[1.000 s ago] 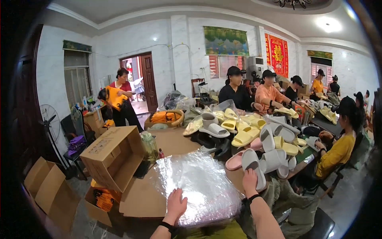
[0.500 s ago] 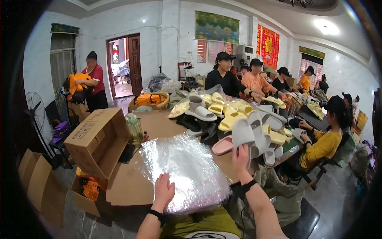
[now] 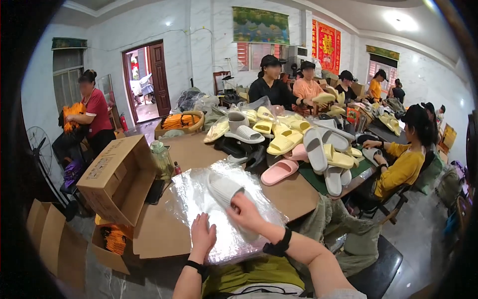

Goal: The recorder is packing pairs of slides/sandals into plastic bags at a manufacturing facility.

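Note:
Before me lies a stack of shiny clear plastic bags (image 3: 187, 193). My left hand (image 3: 202, 234) rests flat on its near left part, fingers stretched out and holding nothing. Above the middle of the stack, my right hand (image 3: 245, 213) grips a light grey slipper (image 3: 221, 185) by its near end, with the ribbed strap partly covered by my fingers. Whether a second slipper is under it I cannot tell. Just beyond the stack to the right, a pink slipper (image 3: 279, 172) lies on the cardboard-covered table, beside a heap of yellow slippers (image 3: 286, 142) and grey slippers (image 3: 314, 149).
An open carton (image 3: 117, 179) lies on its side at the left, beside a green-tinted jar (image 3: 161, 158) and a dark phone (image 3: 155, 192). Below stands a box of orange items (image 3: 113, 240). Sacking (image 3: 333, 231) hangs at the right edge. Several co-workers sit beyond.
My right hand has carried the grey slipper from the heap leftward to above the plastic bags. The left hand stays on the stack. At the far left, a person has turned with the orange bundle.

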A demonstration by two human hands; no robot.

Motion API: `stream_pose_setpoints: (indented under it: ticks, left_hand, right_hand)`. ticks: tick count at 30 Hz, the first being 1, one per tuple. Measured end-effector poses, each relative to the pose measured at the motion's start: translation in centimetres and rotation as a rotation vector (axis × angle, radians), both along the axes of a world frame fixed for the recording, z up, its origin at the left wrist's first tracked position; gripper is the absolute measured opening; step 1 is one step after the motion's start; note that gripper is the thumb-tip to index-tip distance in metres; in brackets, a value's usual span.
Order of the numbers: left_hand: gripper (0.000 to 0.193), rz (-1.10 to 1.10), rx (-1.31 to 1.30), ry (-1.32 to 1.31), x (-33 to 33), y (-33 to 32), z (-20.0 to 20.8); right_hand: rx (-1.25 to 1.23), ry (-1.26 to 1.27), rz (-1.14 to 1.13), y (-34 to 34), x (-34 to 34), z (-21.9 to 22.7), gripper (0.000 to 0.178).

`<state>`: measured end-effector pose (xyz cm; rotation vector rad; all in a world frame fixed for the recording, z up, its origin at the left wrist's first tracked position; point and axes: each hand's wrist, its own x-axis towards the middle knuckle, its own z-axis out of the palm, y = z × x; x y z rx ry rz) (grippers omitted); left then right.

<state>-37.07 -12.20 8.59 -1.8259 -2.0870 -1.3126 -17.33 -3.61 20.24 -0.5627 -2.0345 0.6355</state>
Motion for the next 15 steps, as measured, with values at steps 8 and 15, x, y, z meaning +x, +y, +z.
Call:
stream_pose_setpoints:
  ticks: [8, 15]
  left_hand:
    - [0.041, -0.003, -0.042, 0.025, -0.4, -0.2, 0.7]
    - [0.028, -0.391, 0.133, -1.685, 1.1, -0.7, 2.5]
  right_hand:
    - [-0.216, -0.086, 0.161, -2.4, -3.7, -6.4, 0.030]
    - [-0.418, -0.072, 0.419, -3.0, -4.5, -4.8, 0.052]
